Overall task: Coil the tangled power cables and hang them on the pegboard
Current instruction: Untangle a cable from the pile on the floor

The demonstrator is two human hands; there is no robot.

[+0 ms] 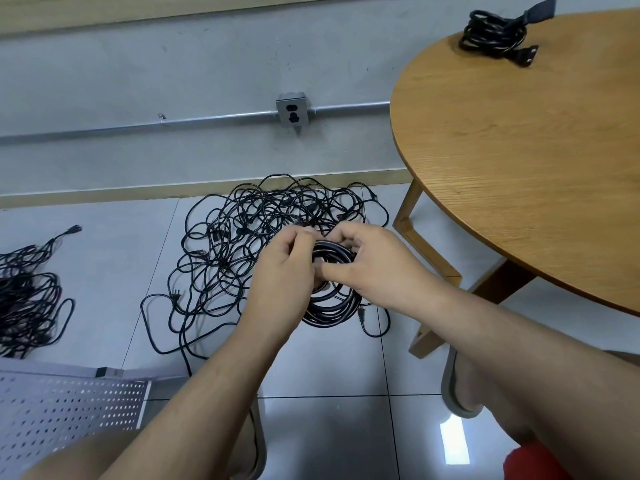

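Head view, dead centre: holding one coil [332, 306] up off the floor between both hands, with loops hanging toward 6 o'clock. Left hand [287, 261] curled round the bundle from the 9 o'clock side, presumably to keep the loops stacked. Right hand [363, 258] pinching strands at the top from 3 o'clock, seemingly to wrap or tuck the tail and keep the coil closed. Just behind, toward 12 o'clock: tangle [242, 237] spread on the tiles, close enough for pulling the next cable. At 9 o'clock, well apart: second pile [27, 299]. At 1 o'clock: finished bundle [498, 36] on the table [519, 150], likely parked there to keep done work out of the mess. At 7 o'clock: pegboard [69, 410], only partly in view, with nothing visibly hung on it. Judging from this: coiling of this cable nearly finished, hanging not yet begun.
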